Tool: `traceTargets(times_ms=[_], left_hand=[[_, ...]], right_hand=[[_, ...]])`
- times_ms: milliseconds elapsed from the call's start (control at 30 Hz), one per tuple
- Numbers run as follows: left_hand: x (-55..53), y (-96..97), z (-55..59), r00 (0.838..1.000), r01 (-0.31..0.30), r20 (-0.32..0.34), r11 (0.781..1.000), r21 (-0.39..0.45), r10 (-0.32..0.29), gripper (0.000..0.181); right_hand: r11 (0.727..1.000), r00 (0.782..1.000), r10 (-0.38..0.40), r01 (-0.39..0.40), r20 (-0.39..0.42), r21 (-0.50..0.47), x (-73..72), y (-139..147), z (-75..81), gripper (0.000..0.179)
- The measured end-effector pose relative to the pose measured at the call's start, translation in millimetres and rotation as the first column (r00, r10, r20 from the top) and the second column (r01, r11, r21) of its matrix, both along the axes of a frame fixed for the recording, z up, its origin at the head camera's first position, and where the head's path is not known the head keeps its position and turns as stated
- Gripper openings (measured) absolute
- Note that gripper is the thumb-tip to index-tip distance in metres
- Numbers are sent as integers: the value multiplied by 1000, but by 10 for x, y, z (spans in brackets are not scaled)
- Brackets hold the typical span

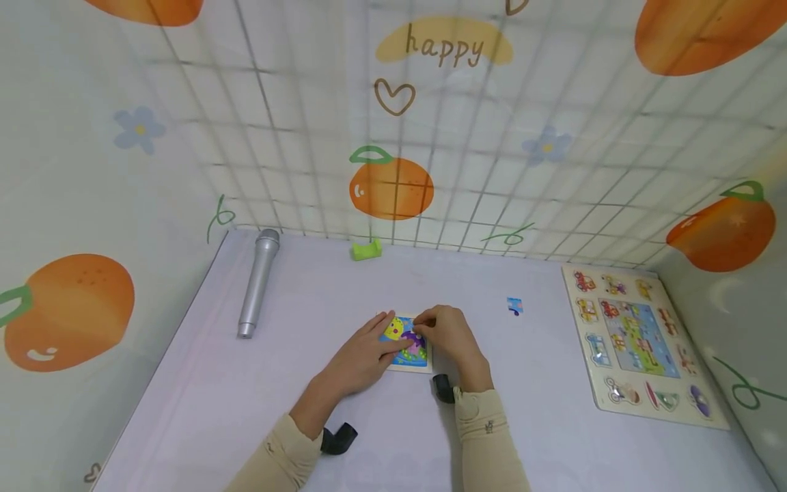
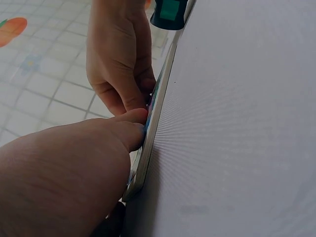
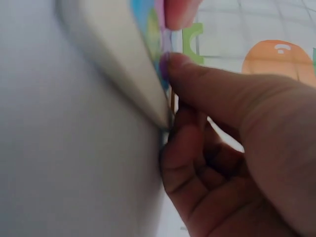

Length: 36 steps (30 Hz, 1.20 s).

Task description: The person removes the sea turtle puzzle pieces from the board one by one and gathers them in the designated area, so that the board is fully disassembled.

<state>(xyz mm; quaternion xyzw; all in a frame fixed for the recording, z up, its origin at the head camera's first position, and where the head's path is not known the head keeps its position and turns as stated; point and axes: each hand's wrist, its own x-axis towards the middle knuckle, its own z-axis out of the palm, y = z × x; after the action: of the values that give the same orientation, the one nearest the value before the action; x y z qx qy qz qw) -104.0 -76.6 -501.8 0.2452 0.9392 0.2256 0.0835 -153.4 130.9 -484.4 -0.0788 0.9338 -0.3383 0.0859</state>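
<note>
A small jigsaw puzzle (image 1: 401, 359) with a pale wooden border lies on the table, its picture bright blue, yellow and purple. My left hand (image 1: 363, 354) rests on its left side, fingers stretched across the picture. At the upper right corner, my right hand (image 1: 453, 336) has its fingers curled and pinches a puzzle piece, mostly hidden by the fingers. In the right wrist view the thumb (image 3: 192, 74) lies against the purple part, with the other fingers bent at the board's edge. A loose blue jigsaw piece (image 1: 515, 305) lies to the right of the hands.
A silver microphone (image 1: 258, 283) lies at the left. Near the back wall sits a green block (image 1: 367, 250). A larger wooden picture puzzle board (image 1: 645, 342) is at the right. Black wrist-camera mounts (image 1: 339, 439) stick out beside the sleeves. Patterned cloth hangs over a wire grid behind.
</note>
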Motion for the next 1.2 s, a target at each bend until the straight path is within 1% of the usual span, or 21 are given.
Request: traceTargets(times_ms=[100, 233, 433, 567, 667, 800, 900, 1033, 1200], left_hand=[[11, 1, 25, 1000, 2, 7, 1000, 7, -2, 35], [13, -2, 48, 1000, 3, 12, 1000, 9, -3, 35], [9, -6, 35, 1000, 8, -5, 1000, -1, -8, 35], [11, -8, 25, 1000, 5, -5, 1000, 2, -5, 35], [8, -1, 22, 1000, 6, 1, 1000, 2, -6, 35], [3, 11, 13, 1000, 12, -4, 1000, -6, -12, 35], [1, 17, -2, 1000, 13, -12, 1000, -10, -13, 35], [4, 20, -7, 1000, 2, -6, 1000, -17, -2, 35], [5, 11, 3, 1000, -2, -6, 1000, -14, 2, 36]], right_hand=[[1000, 1000, -13, 13, 25, -1, 4, -12, 6, 9], [998, 997, -53, 54, 55, -16, 5, -34, 8, 12], [992, 991, -112, 115, 74, -49, 15, -58, 23, 13], [986, 987, -128, 136, 95, -93, 27, -69, 20, 12], [981, 986, -133, 145, 97, -128, 35, -65, 0, 12], [971, 982, -162, 176, 98, -163, 34, -48, -41, 13], [961, 974, -197, 214, 109, -178, 18, -32, -72, 15], [948, 963, -247, 263, 109, -177, -7, -10, -93, 18], [919, 937, -327, 346, 124, -188, -41, 13, -94, 18]])
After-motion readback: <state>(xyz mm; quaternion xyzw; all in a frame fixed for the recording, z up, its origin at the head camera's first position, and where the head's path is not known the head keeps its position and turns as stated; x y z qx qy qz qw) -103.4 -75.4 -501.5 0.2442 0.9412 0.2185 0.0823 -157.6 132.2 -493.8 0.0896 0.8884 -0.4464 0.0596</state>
